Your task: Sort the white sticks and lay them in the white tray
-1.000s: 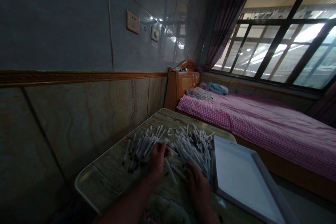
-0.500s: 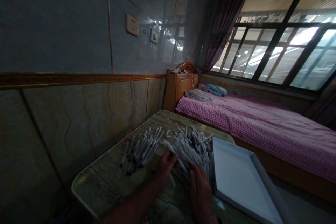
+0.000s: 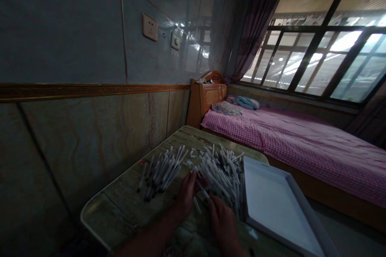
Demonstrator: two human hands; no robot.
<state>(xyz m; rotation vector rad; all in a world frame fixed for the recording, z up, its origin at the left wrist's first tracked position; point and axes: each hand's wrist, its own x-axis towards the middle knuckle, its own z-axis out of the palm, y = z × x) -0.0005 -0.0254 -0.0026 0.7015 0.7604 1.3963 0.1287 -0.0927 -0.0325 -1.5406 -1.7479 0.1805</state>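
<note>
I'm seeing a marbled table (image 3: 126, 204) carrying white sticks in two piles. A small heap (image 3: 159, 170) is lying at ten o'clock, and a big heap (image 3: 221, 168) is spreading at twelve, with loose sticks trailing between them. A white tray (image 3: 271, 204) is sitting at three o'clock, touching the big heap.

Pale grey-white sticks (image 3: 217, 168) on a marbled green-beige table (image 3: 120, 204); plain white tray (image 3: 271, 204) at three o'clock of them. Pink-and-white checked bedspread (image 3: 301, 144) at one o'clock, orange-brown wooden headboard (image 3: 208, 96) at twelve.
</note>
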